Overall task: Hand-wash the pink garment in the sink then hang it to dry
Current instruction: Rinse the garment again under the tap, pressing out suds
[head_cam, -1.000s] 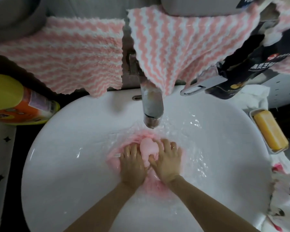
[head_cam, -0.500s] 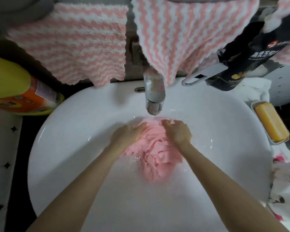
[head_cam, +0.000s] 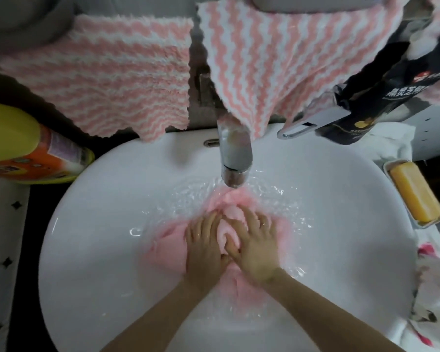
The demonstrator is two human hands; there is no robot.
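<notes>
We found the pink garment (head_cam: 170, 252) lying submerged in the white sink (head_cam: 92, 288), spread beneath both hands directly below the faucet (head_cam: 235, 161), from which water was running. We judged the fabric soft, limp and heavy with water, likely slippery under the flow; it appeared thin and would bunch readily, so a gathered handful at the raised fold between the hands seemed the soundest place to take hold. The left hand (head_cam: 205, 246) lay palm down on the cloth, fingers extended and close together, pressing rather than gripping. The right hand (head_cam: 258, 246) lay likewise flat, fingers slightly spread, its thumb meeting the left thumb at the fold. Neither hand enclosed the cloth. Both forearms entered from the lower edge, angled inward. A soap bar (head_cam: 415, 194) sat in its dish to the right.
</notes>
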